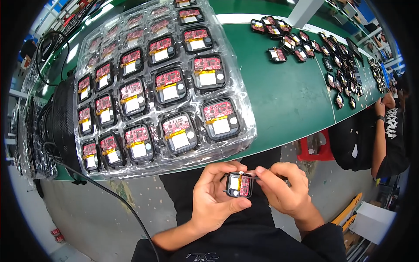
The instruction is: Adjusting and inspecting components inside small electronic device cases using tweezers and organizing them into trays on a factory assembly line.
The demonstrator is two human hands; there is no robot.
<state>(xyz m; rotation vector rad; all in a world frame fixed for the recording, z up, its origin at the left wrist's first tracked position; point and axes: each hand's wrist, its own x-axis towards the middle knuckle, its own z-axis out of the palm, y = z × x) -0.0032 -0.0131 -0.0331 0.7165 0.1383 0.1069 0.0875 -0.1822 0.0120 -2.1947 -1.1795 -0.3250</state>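
Over my lap, my left hand (209, 203) holds a small black watch-like case (239, 185) between thumb and fingers. Its open face is toward me, with a red circuit board, a white block and a strip of yellow tape inside. My right hand (288, 192) pinches a thin dark tool (253, 176), probably tweezers. The tool's tip reaches the upper edge of the case; exactly what it touches is too small to make out. On the bench to the left lies a clear plastic tray (248, 131) with rows of similar open cases (221, 118).
Loose cases (276, 55) lie in groups across the green bench (279, 100). A black cable (131, 207) runs down past my left arm, from beside a black mesh cylinder (63, 122). At the right, a co-worker's arm (379, 135) rests near a red stool (316, 148).
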